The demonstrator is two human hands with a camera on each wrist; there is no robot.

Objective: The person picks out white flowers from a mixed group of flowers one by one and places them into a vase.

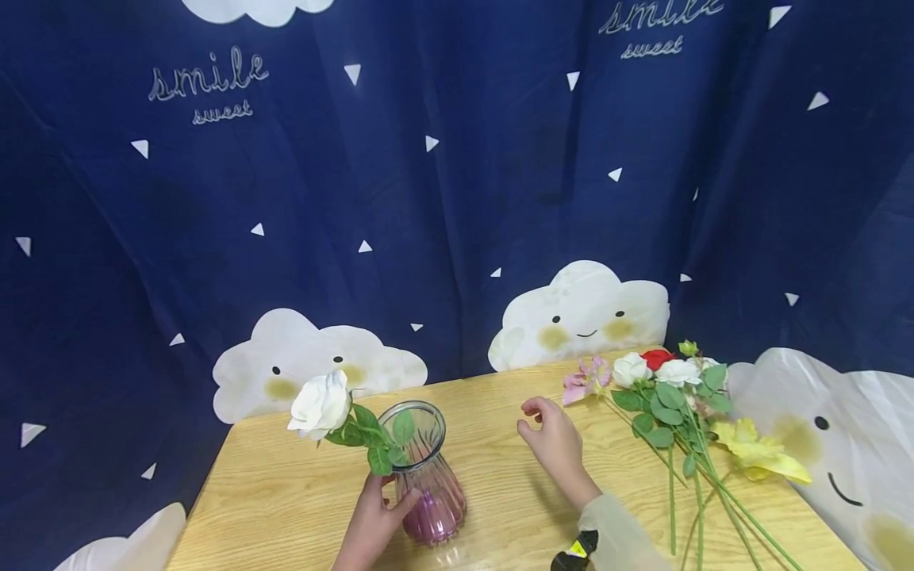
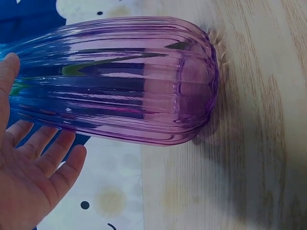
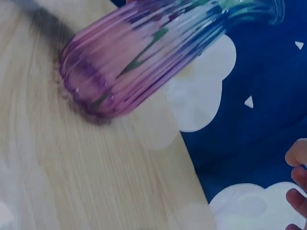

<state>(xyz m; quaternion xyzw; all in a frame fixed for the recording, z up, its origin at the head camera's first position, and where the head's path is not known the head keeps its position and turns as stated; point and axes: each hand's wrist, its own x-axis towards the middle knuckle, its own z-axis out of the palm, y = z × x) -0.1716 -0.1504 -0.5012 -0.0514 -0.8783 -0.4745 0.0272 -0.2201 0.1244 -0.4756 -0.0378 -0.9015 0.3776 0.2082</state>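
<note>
A ribbed purple glass vase (image 1: 431, 496) stands near the front of the wooden table (image 1: 286, 492). A white rose (image 1: 321, 403) with green leaves leans out of its mouth to the left. My left hand (image 1: 371, 519) is against the vase's left side with the thumb on the glass. In the left wrist view the palm (image 2: 33, 177) lies flat with straight fingers beside the vase (image 2: 120, 81). My right hand (image 1: 553, 444) hovers over the table right of the vase, fingers loosely curled and holding nothing. The right wrist view shows the vase (image 3: 134, 57) and my fingertips (image 3: 297, 187).
A bunch of loose artificial flowers (image 1: 671, 396) lies at the table's right: pink, white, red and yellow (image 1: 757, 452) blooms on long green stems. A dark blue cloth with white clouds (image 1: 457, 198) hangs behind and drapes the sides.
</note>
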